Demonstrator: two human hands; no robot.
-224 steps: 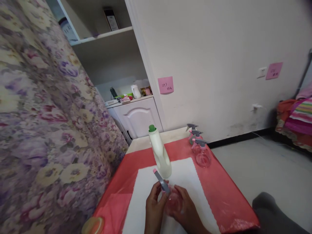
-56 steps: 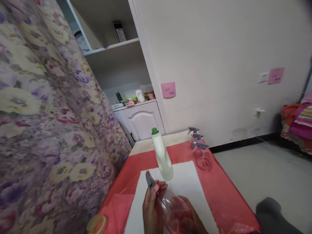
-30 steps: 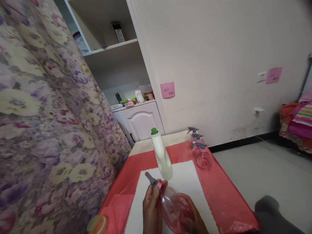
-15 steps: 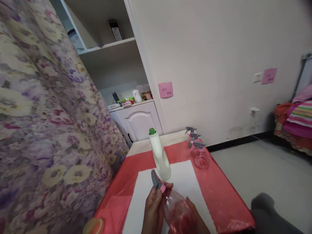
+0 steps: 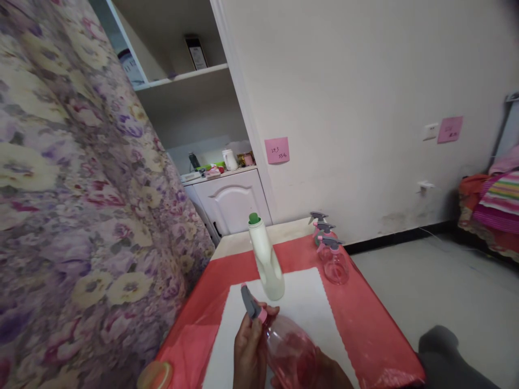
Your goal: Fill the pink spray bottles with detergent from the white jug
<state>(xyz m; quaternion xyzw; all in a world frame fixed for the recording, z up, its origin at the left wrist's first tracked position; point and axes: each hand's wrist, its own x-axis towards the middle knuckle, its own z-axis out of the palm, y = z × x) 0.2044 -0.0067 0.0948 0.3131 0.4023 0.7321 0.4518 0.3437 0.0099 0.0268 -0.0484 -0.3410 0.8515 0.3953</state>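
A clear pink spray bottle [image 5: 290, 346] with a grey trigger head and pink collar lies tilted between my hands, its head toward the upper left. My left hand [image 5: 249, 343] is closed around the neck, fingers at the pink collar. Around the lower body, on the right side, wraps my right hand [image 5: 330, 370]; its fingers are partly hidden behind the bottle. Just beyond stands a pale green bottle [image 5: 265, 262] with a handle and a green top, upright on the white cloth [image 5: 312, 302].
Several similar spray bottles [image 5: 335, 267] stand in a row at the table's right back. A round yellowish object [image 5: 156, 375] sits at the near left corner of the red-covered table [image 5: 377, 329]. A flowered curtain [image 5: 101, 216] hangs on the left, a white cabinet [image 5: 235, 200] behind.
The spray bottle's head has shifted left and the bottle tilts further over. My left hand moved slightly left with it. The pale green bottle stays in place.
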